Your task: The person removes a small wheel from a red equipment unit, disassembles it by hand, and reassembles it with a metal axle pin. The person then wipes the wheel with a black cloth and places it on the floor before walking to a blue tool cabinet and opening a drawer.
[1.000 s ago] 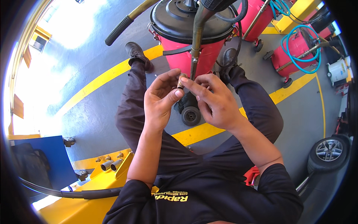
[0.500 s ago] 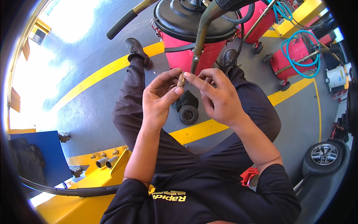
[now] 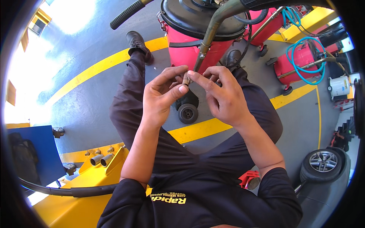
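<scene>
Between thumb and fingers, my left hand [image 3: 157,100] pinches a small brass-coloured cylindrical fitting [image 3: 185,80], held roughly upright. My right hand [image 3: 227,99] comes from the other side, closed at the fitting with its index fingertip on the upper end. Its thumb is mostly hidden behind the fingers. Both hands hang over the gap between my legs, just on the near side of a red drum [image 3: 184,56] with a black lid [image 3: 199,19].
Bent metal handles [image 3: 210,32] rise from the drum, and a black caster wheel [image 3: 188,113] shows below my hands. Red wheeled tanks with blue hoses [image 3: 294,64] stand at right. A yellow metal frame [image 3: 91,186] lies at lower left, a car wheel [image 3: 323,161] at lower right.
The view has shifted slightly. Both hands keep their hold at the fitting, which has turned a little between the fingers.
</scene>
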{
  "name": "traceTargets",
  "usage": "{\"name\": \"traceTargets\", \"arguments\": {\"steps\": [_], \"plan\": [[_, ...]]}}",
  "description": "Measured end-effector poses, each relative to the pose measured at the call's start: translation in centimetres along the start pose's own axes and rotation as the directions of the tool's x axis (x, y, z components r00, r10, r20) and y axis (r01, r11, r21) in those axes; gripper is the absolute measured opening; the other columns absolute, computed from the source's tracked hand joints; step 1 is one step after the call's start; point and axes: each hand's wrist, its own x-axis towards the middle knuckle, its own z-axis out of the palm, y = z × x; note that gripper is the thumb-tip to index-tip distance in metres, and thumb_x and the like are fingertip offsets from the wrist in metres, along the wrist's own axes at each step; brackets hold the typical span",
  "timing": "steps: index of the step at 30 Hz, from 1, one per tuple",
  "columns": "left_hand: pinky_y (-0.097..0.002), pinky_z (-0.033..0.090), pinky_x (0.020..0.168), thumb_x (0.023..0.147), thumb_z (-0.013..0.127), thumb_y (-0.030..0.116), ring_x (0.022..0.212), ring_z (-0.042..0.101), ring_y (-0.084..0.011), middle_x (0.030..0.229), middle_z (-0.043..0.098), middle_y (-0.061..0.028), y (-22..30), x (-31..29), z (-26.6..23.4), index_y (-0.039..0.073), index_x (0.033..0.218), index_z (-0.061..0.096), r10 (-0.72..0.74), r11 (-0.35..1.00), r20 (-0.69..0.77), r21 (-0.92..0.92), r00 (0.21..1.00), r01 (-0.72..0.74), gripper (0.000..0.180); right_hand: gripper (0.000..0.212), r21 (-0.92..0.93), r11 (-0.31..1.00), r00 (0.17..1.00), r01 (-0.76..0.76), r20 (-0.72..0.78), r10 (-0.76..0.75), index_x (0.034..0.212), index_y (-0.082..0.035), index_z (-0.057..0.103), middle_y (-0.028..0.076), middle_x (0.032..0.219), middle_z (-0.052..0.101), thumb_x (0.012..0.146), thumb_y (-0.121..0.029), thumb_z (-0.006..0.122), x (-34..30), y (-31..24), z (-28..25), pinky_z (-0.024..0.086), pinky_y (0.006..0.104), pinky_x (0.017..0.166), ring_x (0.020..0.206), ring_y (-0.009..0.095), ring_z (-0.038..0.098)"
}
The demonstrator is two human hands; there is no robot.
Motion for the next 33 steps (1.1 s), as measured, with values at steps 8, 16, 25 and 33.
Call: {"name": "traceTargets", "arguments": {"steps": [8,16,25,33], "plan": [[-0.0292,0.050,0.096,0.087,0.082,0.003,0.105,0.060,-0.0126,0.116,0.065,-0.0049,0.0,-0.1,0.4,-0.003,0.135,0.059,-0.008,0.993,-0.014,-0.122,1.000,0.006,0.054,0.074,0.087,0.996,1.000,0.012,-0.015,-0.011,0.141,-0.021,0.065,0.008,0.106,0.056,0.074,0.010,0.066,-0.5,-0.5,0.9,0.052,0.0371,0.077,0.083,0.024,0.059],[-0.0292,0.051,0.095,0.086,0.082,0.002,0.104,0.061,-0.0136,0.116,0.065,-0.0063,-0.2,0.0,0.5,-0.004,0.136,0.056,-0.005,0.989,-0.008,-0.150,1.000,0.003,0.057,0.074,0.136,0.990,0.999,-0.023,-0.028,0.028,0.141,-0.020,0.064,0.010,0.106,0.055,0.074,0.012,0.064,-0.8,-0.8,0.9,0.052,0.0370,0.076,0.081,0.025,0.059],[-0.0342,0.047,0.100,0.081,0.087,0.008,0.108,0.061,-0.0158,0.117,0.066,-0.0063,0.7,0.3,-0.6,-0.002,0.137,0.056,0.129,0.964,0.090,0.222,0.988,-0.146,0.065,0.071,0.150,0.988,1.000,-0.021,0.024,0.018,0.139,-0.021,0.066,0.010,0.107,0.055,0.076,0.012,0.064,-0.4,-0.5,0.3,0.052,0.0360,0.077,0.081,0.023,0.058],[-0.0328,0.047,0.099,0.073,0.087,0.005,0.103,0.059,-0.0159,0.111,0.068,-0.0049,2.8,0.6,-1.3,0.003,0.134,0.061,0.162,0.803,0.139,0.556,0.977,-0.212,0.066,0.068,0.143,0.990,0.997,0.016,0.073,-0.026,0.135,-0.019,0.069,0.010,0.107,0.055,0.076,0.014,0.064,0.4,-0.9,0.0,0.053,0.0356,0.077,0.083,0.023,0.059]]}}
